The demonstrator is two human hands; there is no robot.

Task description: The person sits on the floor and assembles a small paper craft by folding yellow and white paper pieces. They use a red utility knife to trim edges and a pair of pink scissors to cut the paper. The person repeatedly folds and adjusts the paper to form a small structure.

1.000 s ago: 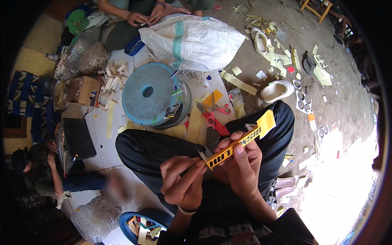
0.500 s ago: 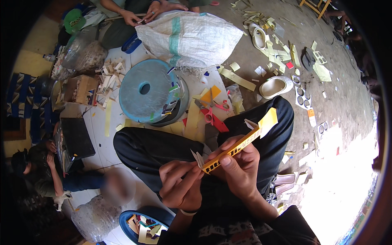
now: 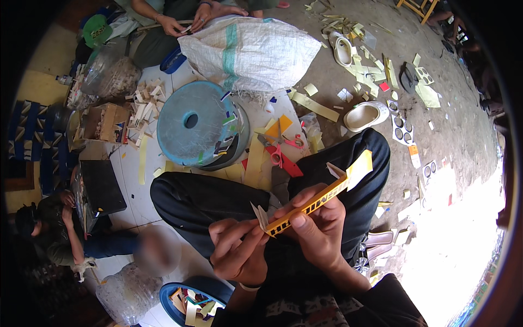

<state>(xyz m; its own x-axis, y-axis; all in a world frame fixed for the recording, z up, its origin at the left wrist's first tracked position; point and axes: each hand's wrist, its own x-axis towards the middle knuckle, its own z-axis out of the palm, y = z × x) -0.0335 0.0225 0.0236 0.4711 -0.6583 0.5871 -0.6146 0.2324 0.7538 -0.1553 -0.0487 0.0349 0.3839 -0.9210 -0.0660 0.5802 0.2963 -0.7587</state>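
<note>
Head view, lower centre: yellow strip (image 3: pixel 316 200) is pinched by right hand (image 3: pixel 321 229); left hand (image 3: pixel 237 248) grips a pale paper tab (image 3: pixel 260 216) at its lower end. Tab looks half worked; scissors (image 3: pixel 280 146) and scraps (image 3: pixel 327 109) lie on the floor above.

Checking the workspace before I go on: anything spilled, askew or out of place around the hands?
Card offcuts are strewn over the bare ground, and red-handled scissors lie open there. The yellow strip itself sits straight between left hand and right hand.

Yellow strip (image 3: pixel 318 199) tilted flatter — left hand (image 3: pixel 239 248) fingers now pinching its end.
</note>
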